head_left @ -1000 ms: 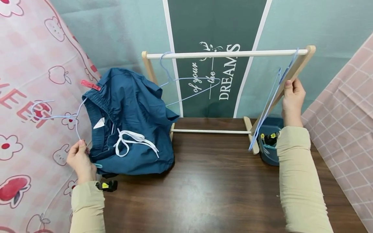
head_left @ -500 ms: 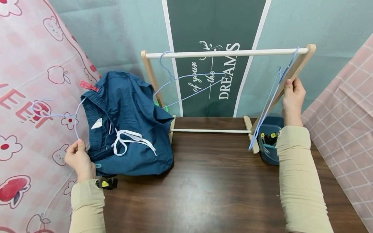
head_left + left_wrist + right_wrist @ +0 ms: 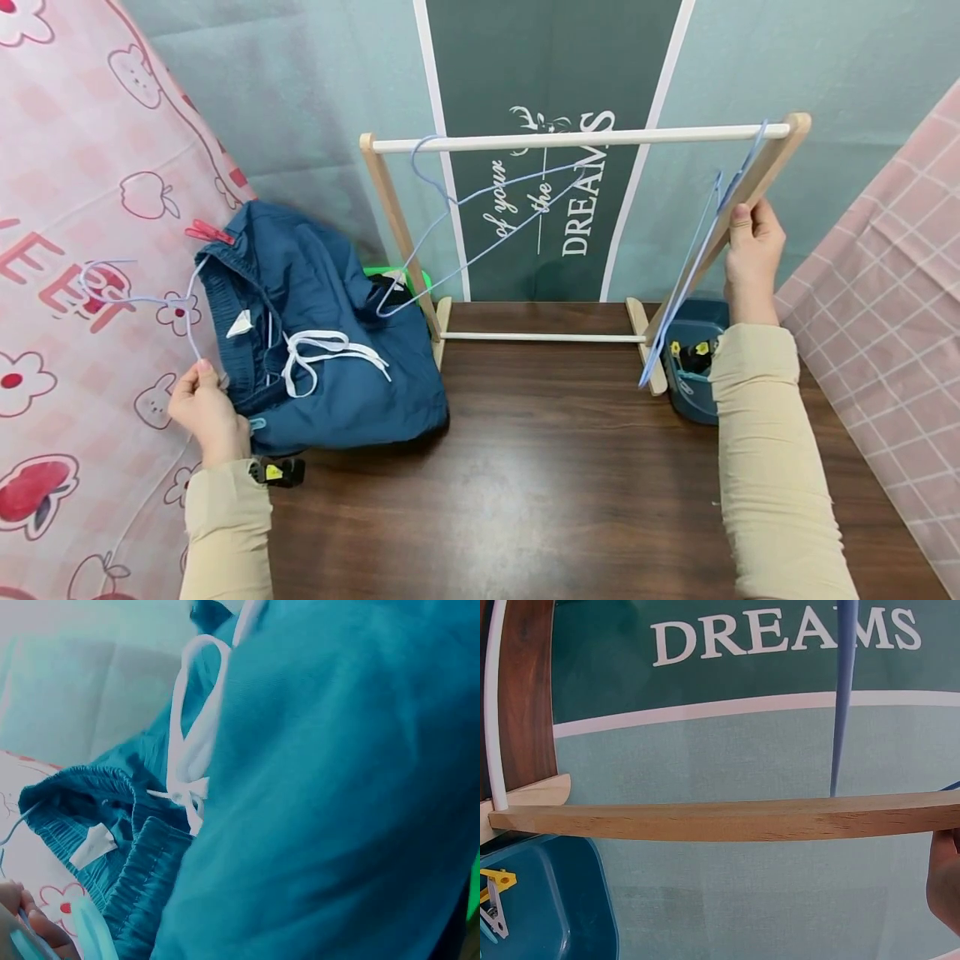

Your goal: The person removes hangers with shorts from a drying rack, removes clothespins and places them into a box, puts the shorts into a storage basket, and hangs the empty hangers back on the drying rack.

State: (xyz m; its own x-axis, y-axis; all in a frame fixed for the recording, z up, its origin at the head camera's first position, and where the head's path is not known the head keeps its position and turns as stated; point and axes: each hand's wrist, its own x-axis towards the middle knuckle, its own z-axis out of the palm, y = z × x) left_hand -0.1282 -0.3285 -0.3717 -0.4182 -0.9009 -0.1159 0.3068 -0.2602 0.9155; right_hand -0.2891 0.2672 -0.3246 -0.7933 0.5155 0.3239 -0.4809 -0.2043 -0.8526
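My left hand (image 3: 212,412) pinches the wire of a light-blue hanger (image 3: 138,297) at the left. From that hanger hang dark blue shorts (image 3: 337,392) with a white drawstring (image 3: 330,343). A red clothespin (image 3: 210,232) is clipped at the waistband's upper end, and a pale blue clothespin (image 3: 257,423) sits at its lower end beside my left hand. My right hand (image 3: 752,262) grips the right wooden post (image 3: 727,820) of a clothes rack. An empty blue hanger (image 3: 480,250) hangs from the rack's white bar (image 3: 585,139), its lower corner in front of the shorts.
More blue hangers (image 3: 686,275) hang at the bar's right end. Behind the right post stands a blue bin (image 3: 693,404) with clothespins (image 3: 495,889) in it. A bright green container (image 3: 420,279) shows behind the left post, partly hidden by the shorts. Curtains close off the sides and back.
The shorts have shifted slightly left and down, away from the rack. The empty hanger has swung, its lower corner now in view. More of the green container shows. My right hand stays put.
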